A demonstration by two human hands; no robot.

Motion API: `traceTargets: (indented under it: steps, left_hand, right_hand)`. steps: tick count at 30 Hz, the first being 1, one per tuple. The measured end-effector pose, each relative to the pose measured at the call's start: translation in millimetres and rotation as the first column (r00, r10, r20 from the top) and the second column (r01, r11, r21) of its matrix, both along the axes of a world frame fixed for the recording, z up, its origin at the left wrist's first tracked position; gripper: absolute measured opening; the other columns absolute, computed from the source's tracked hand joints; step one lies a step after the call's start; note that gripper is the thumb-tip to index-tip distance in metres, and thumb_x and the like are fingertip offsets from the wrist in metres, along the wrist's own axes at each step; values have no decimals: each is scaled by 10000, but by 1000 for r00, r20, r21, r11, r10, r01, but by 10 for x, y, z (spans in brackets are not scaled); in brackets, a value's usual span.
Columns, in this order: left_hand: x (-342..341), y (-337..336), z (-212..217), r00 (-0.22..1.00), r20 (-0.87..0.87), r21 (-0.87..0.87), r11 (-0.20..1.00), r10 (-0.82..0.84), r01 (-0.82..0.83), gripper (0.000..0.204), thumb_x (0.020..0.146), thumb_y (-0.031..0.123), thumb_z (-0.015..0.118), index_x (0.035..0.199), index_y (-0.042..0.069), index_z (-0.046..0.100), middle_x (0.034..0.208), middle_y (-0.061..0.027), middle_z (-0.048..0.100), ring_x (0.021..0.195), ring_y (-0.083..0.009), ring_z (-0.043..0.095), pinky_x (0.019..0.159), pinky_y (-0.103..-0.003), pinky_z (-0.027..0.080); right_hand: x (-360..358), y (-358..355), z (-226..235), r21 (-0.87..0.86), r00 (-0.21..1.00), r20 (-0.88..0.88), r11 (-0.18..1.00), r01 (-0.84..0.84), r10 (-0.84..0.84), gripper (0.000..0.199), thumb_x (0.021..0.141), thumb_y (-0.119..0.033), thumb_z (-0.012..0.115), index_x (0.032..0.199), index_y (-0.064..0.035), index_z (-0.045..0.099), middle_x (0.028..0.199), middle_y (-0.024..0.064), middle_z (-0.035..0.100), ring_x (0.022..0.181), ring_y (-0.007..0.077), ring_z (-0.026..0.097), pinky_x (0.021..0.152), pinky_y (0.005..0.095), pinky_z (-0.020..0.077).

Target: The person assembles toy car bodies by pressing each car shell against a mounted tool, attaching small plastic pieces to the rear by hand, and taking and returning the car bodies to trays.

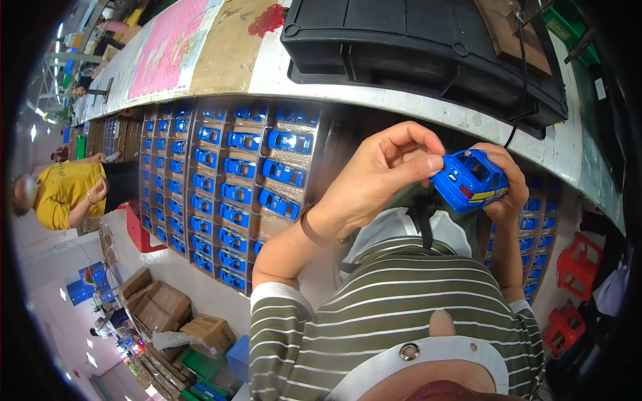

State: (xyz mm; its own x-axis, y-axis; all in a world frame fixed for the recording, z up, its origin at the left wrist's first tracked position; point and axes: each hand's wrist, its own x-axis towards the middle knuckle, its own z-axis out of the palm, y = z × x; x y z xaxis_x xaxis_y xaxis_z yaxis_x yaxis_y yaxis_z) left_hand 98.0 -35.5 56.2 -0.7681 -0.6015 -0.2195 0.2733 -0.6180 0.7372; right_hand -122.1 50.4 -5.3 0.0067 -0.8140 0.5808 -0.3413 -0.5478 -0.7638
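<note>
A pink printed sheet (167, 47) lies flat at the far left of the worktop (428, 107), with a brown cardboard sheet (231, 47) beside it that carries a red blotch at its top corner. A black tray (414, 47) sits to the right of them. Below the worktop edge stand stacked trays (200, 187) of blue toy cars, row upon row, too many to count. Brown cartons (160, 307) lie open on the floor at lower left, and two red stools (575, 267) stand at the right.

The car (471, 180) is one small blue toy body with open window holes, a yellow stripe and a red spot along its side. It is held up in front of the chest, below the worktop edge. The left hand (374, 177) pinches its front end with fingertips and thumb; the right hand (505, 184) is wrapped round its rear. Both hands are clamped on the one car.
</note>
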Motion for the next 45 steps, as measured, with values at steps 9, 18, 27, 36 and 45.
traceTargets:
  steps: [9, 18, 27, 36, 45]
  left_hand:
    - [-151, -34, -26, 978, -209, -131, 991, 2, -30, 74, 802, 82, 596, 865, 73, 556, 979, -53, 501, 959, -139, 471, 831, -278, 374]
    - [-383, 112, -17, 893, -342, -762, 469, 294, -446, 194, 779, 156, 668, 936, 42, 667, 979, -96, 557, 933, -205, 512, 797, -304, 429]
    - [-901, 220, -77, 905, -227, -613, 670, 359, -419, 354, 760, 76, 663, 1097, 13, 572, 982, -74, 517, 900, -140, 514, 722, -237, 459]
    - [-931, 281, -91, 871, -144, -438, 759, 471, -482, 334, 833, 38, 587, 1158, -15, 533, 1036, -57, 523, 948, -97, 540, 796, -219, 453]
    - [-936, 248, 18, 810, -82, -76, 807, 581, -586, 275, 855, 48, 568, 1125, -6, 562, 930, -30, 609, 825, -76, 564, 708, -198, 439]
  right_hand:
    - [169, 125, -10, 227, 931, 359, 974, -22, -63, 560, 720, -263, 637, 1148, 69, 497, 1073, 145, 573, 974, 188, 567, 850, 280, 447]
    - [-2, 457, -322, 347, 572, 808, 896, -277, -137, 680, 788, -502, 588, 1253, -41, 407, 1061, 93, 548, 861, 223, 585, 652, 329, 501]
    - [96, 493, 186, 472, 630, 712, 876, -101, -311, 868, 795, -614, 465, 1394, -39, 211, 1252, 147, 429, 707, 168, 557, 461, 205, 447]
    - [268, 417, 554, 466, 810, 512, 885, 17, -286, 1342, 442, -435, 880, 1407, -22, 44, 1312, 166, 359, 753, 216, 615, 532, 225, 522]
    - [72, 324, 627, -61, 911, -214, 936, 347, -352, 754, 628, -162, 792, 1241, -21, 376, 1234, 251, 447, 973, 291, 590, 708, 301, 539]
